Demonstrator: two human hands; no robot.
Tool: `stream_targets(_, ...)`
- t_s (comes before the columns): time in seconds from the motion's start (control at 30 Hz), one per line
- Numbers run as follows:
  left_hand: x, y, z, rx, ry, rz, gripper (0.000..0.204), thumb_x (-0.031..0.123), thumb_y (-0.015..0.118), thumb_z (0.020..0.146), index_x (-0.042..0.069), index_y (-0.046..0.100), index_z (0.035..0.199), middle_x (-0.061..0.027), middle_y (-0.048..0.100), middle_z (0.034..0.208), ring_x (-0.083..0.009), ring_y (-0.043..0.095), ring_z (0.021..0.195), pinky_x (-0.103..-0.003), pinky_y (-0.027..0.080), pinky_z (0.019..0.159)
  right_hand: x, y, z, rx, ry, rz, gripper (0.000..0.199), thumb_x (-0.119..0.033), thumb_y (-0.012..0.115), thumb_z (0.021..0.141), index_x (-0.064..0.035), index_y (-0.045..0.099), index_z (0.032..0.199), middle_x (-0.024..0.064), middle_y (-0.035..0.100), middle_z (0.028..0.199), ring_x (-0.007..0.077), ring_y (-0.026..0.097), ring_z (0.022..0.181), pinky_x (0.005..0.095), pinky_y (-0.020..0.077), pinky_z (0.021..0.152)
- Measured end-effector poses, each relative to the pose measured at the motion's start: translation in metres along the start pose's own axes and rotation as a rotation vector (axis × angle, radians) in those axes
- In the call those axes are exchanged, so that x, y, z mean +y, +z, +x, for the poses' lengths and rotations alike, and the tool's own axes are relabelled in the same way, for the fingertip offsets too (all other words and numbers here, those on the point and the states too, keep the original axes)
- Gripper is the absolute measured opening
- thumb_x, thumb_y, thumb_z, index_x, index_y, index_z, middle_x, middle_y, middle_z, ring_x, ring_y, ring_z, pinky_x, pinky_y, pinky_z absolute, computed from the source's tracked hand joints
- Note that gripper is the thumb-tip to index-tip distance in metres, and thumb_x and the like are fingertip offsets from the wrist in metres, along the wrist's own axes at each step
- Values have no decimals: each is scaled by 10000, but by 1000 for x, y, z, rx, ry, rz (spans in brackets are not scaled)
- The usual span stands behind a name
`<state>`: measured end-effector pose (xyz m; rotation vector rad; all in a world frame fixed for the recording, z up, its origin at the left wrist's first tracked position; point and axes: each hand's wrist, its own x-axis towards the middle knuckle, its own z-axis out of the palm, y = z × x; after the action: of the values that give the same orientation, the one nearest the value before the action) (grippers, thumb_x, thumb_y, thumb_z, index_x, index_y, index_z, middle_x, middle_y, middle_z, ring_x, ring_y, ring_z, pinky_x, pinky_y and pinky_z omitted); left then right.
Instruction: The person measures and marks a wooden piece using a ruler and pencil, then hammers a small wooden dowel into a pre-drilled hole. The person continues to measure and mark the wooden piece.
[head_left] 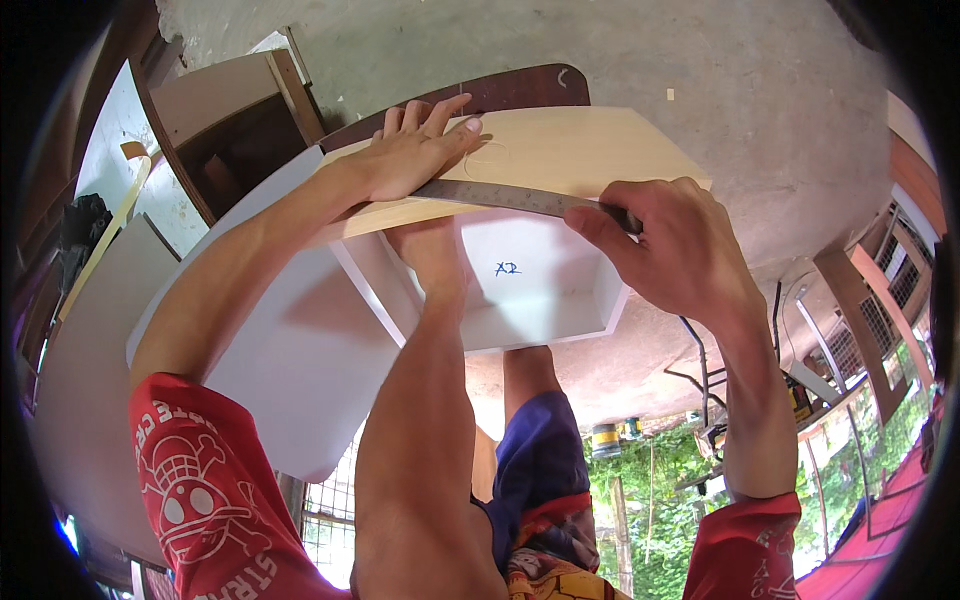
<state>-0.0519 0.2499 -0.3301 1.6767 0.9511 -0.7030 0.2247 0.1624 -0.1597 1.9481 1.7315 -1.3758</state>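
A pale wood-faced panel [560, 145] forms the far side of a white open box [530, 310]. My left hand [415, 150] lies on the panel's left part with its fingers spread, its palm edge beside the end of a flat grey metal blade [490, 195]. That long, narrow blade lies along the panel's near edge and bears small marks. My right hand [670, 235] is closed around its dark handle [622, 216] at the right. The exact kind of tool cannot be told.
My bare leg [425, 400] reaches to the box, the foot partly hidden. Left lie a large white panel [290, 360] and a cabinet piece [230, 130]. Behind the wood panel is a dark red board [530, 88] on the concrete floor [750, 110]. Metal legs [705, 365] stand right.
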Motion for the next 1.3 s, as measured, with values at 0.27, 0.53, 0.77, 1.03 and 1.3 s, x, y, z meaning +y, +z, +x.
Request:
stream_targets(0.27,1,-5,6,-3,-46,-14,1009,884,178,1078,233,132,1847,-277,302,1790,-518,282,1632,-688,245,1325,20,10,13,90,-107,-57,557,-497,748,1081,8,763,847,207,698,749,410,705,718,504,548,706)
stream_targets(0.53,-1,-2,27,19,14,-50,978,857,216,1093,232,151,1842,-262,342,1758,-497,313,1619,-673,242,1334,25,15,16,154,-122,-130,598,-505,747,1084,19,717,796,224,662,725,441,670,705,515,530,702)
stream_targets(0.77,24,-1,16,57,48,-101,963,841,214,1110,221,149,1843,-243,274,1808,-488,242,1661,-673,222,1348,17,-14,-3,83,-12,-55,538,-471,765,1050,8,756,804,207,687,706,439,698,702,521,537,681)
stream_targets(1.03,51,-3,16,-20,59,-55,943,849,160,1105,255,251,1832,-159,208,1869,-496,267,1624,-669,238,1353,51,-19,-11,53,-32,-62,477,-444,781,1062,9,771,913,196,682,729,386,672,658,478,520,672)
stream_targets(1.3,59,0,27,-77,-24,12,972,860,167,1107,203,231,1821,-165,228,1857,-457,217,1656,-634,206,1389,66,-11,-6,114,-94,-29,588,-499,744,1075,24,719,805,220,650,688,423,685,666,511,528,671)
